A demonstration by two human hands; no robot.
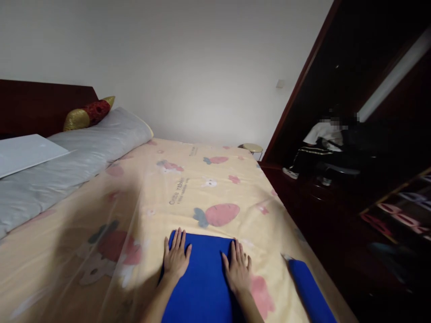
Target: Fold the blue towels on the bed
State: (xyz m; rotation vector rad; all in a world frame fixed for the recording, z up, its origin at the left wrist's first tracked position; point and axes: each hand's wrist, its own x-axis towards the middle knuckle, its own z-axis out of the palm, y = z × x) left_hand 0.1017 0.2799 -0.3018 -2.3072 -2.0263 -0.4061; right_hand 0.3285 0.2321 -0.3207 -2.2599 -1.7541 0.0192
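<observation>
A blue cloth (205, 278) lies flat on the bed's patterned yellow sheet (188, 175), its far edge fairly straight and its near end cut off by the frame. My left hand (176, 255) rests on the cloth's far left corner, palm down with the fingers stretched. On the far right corner lies my right hand (238, 268), also flat with its fingers apart. Neither hand grips anything. To the right of my right hand, near the bed's edge, is a second blue piece (310, 289), long and narrow, with a small pale tip at its far end.
A long grey pillow (90, 150) spans the left, bearing a flat white object (30, 152) and a red and gold cushion (90, 113). Beyond the bed's far right corner stands a round stool (252, 147). A person (325, 137) sits at the right, past shoes on a rack (404, 219).
</observation>
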